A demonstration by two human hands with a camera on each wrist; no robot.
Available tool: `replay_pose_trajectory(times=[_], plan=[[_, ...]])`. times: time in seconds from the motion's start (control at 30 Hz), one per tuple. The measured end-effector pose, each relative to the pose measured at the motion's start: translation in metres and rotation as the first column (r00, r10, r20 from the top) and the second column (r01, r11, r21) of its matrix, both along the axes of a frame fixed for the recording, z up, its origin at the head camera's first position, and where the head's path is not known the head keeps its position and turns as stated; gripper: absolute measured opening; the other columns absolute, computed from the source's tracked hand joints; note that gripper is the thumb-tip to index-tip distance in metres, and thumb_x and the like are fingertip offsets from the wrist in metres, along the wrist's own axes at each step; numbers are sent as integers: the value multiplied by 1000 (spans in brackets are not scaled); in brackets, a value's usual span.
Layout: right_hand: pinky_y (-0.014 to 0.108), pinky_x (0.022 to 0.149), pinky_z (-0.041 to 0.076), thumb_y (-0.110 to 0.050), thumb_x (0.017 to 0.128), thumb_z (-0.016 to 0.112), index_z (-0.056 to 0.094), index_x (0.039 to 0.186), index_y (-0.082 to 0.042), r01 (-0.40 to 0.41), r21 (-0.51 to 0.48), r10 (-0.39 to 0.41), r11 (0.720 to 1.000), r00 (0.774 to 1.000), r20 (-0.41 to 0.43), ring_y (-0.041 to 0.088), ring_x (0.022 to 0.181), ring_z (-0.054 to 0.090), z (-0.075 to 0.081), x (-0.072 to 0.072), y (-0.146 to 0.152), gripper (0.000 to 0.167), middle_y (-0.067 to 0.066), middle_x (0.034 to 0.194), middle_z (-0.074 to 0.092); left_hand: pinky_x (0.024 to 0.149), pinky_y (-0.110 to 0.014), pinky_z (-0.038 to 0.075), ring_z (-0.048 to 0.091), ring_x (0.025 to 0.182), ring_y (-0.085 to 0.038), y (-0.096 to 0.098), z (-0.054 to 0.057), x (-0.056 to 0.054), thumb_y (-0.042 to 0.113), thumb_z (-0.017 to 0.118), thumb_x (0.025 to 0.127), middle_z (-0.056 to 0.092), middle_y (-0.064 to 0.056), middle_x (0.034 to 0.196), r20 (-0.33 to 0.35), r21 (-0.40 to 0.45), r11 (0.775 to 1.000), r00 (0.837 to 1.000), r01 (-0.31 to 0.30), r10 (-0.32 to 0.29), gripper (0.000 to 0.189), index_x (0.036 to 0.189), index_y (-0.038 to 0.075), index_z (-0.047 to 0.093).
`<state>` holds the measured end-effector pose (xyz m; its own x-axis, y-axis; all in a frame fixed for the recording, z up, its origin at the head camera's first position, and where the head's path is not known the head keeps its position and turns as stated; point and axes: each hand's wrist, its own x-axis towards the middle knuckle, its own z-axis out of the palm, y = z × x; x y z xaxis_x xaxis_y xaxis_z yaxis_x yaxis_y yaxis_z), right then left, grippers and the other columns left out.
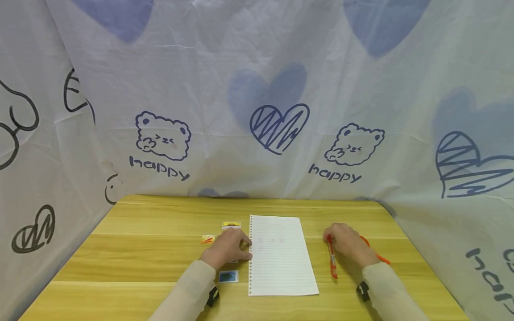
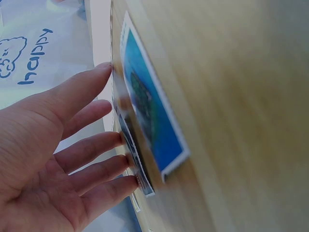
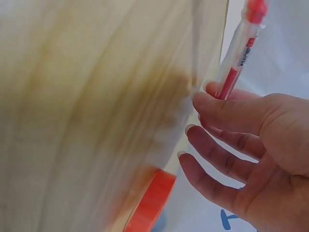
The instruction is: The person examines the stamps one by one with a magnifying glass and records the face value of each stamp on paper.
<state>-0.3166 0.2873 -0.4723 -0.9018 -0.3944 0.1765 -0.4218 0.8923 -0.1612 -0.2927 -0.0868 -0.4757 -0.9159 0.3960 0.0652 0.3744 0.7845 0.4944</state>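
Observation:
A white lined sheet [image 1: 281, 272] with a punched left edge lies on the table, faint reddish writing near its upper left. My left hand [image 1: 229, 247] rests at that edge, thumb and fingers spread, fingertips down by the paper. Around it lie small stamps: a yellow one [image 1: 231, 225] above, another yellow one [image 1: 208, 239] to the left, a blue one [image 2: 152, 104] nearer me, and one mostly hidden under the hand. My right hand [image 1: 347, 240] pinches a clear-barrelled red pen [image 3: 236, 67] between thumb and index finger, right of the sheet; its other fingers are loosely bent.
A red-orange curved, band-like object [image 3: 152, 200] lies beside the right hand, partly hidden by it in the head view. The wooden table [image 1: 132, 249] ends at a hanging white cloth [image 1: 225, 178] printed with hearts and bears, which also hangs along both sides.

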Motion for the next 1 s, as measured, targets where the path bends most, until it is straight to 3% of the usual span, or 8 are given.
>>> replay_pose_trajectory(times=[0.3,0.67,1.0], plan=[[41,78,56,13,76,75,77,87,-14,-36,-8,36,999,999,32,17,82,62,5,1,3,29,0,87,71,63,-29,35,47,74,-16,0,0,0,24,89,81,76,-9,122,3,-1,1000,1000,-1,1,37,113,7,80],[46,84,59,18,79,66,80,93,-10,-48,-20,49,999,998,41,21,85,65,4,2,1,34,3,91,73,64,-29,36,48,75,-15,1,1,0,24,89,81,75,-10,123,-9,-3,1000,1000,2,-2,37,113,7,79],[47,86,60,14,76,75,81,89,-12,-65,-42,67,997,996,57,24,89,71,5,1,0,29,2,91,78,63,-29,36,47,74,-16,0,0,1,23,89,82,75,-10,124,1,1,1000,1000,2,-2,37,114,6,79]])
